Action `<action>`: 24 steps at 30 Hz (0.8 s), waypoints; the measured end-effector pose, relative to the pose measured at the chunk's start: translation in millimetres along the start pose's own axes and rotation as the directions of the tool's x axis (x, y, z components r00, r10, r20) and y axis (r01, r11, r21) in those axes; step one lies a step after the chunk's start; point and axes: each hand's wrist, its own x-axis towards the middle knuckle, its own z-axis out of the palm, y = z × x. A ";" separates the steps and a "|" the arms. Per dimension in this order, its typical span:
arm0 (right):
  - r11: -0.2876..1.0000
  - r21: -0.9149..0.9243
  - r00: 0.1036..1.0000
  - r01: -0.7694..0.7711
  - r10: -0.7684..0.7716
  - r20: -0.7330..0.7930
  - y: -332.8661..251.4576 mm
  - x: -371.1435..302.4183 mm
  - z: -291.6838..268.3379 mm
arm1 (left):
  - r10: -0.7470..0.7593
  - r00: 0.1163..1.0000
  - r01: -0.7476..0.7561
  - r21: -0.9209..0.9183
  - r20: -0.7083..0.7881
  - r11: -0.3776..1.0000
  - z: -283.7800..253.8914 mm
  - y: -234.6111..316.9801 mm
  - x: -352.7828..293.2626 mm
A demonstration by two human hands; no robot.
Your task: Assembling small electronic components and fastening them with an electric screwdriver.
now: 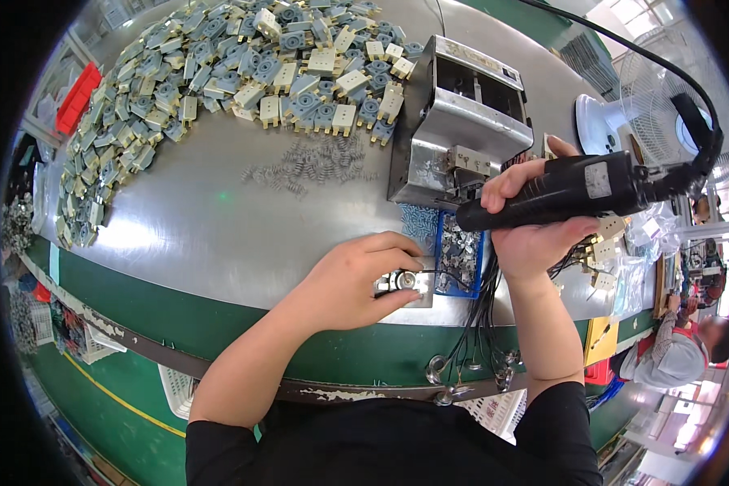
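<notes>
Near the front edge of the table, my left hand (350,279) has its thumb and fingers closed around a small round metal part (406,280) on a flat metal plate (426,296). A thin black wire runs from that part to the right. My right hand (535,247) grips a black electric screwdriver (547,190), with its cable leading off to the upper right. The screwdriver's front end points left, close to the mouth of a metal screw feeder (466,121). Its bit cannot be made out. Below it sits a blue tray (437,271) of small metal pieces.
Grey and cream plastic housings (243,69) lie heaped along the back and left. Loose springs (316,162) and bluish screws (419,220) lie nearer. Black cables with metal ends (478,324) hang over the front edge. A fan (672,121) and another person (676,356) are at right.
</notes>
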 end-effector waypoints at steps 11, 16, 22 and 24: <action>0.995 -0.085 0.999 -0.048 0.050 0.019 4.0 3.3 3.6 | -0.002 1.000 0.002 0.007 -0.007 1.000 1.1 -1.2 -1.4; 0.996 -0.085 0.999 -0.020 0.023 0.032 -0.9 10.7 2.3 | -0.018 1.000 0.018 0.006 0.008 1.000 -1.3 0.9 -0.9; 0.998 -0.066 0.998 -0.019 0.023 0.055 3.6 3.2 1.3 | 0.007 1.000 -0.007 0.009 -0.009 1.000 0.1 -2.1 -3.7; 0.996 -0.092 0.999 -0.011 0.014 0.034 7.9 -1.4 0.9 | 0.023 1.000 -0.022 0.010 -0.013 1.000 0.7 -2.2 -3.4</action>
